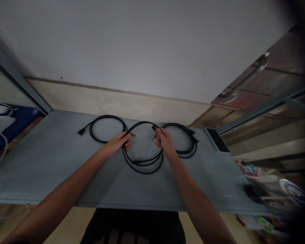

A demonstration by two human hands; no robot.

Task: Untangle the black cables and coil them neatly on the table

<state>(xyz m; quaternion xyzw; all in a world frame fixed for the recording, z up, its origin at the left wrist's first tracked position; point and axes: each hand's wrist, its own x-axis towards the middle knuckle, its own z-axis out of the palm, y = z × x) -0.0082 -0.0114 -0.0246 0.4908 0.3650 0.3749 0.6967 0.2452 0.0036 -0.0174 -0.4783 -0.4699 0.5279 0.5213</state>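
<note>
A black cable hangs in loose loops between my two hands, over the middle of the grey table. My left hand is closed around the left side of the loops, its thumb stretched along them. At the right side, my right hand grips the same cable, with a dark connector sticking out by the thumb. Another dark connector shows low in the loops. Behind my left hand lies a coiled black cable with its plug pointing left. Beyond my right hand rests another coil of black cable.
The grey table meets a pale wall at the back. A phone lies near its right rear corner. A blue surface with white items stands at the left. Blurred clutter fills the right side, below a metal handle.
</note>
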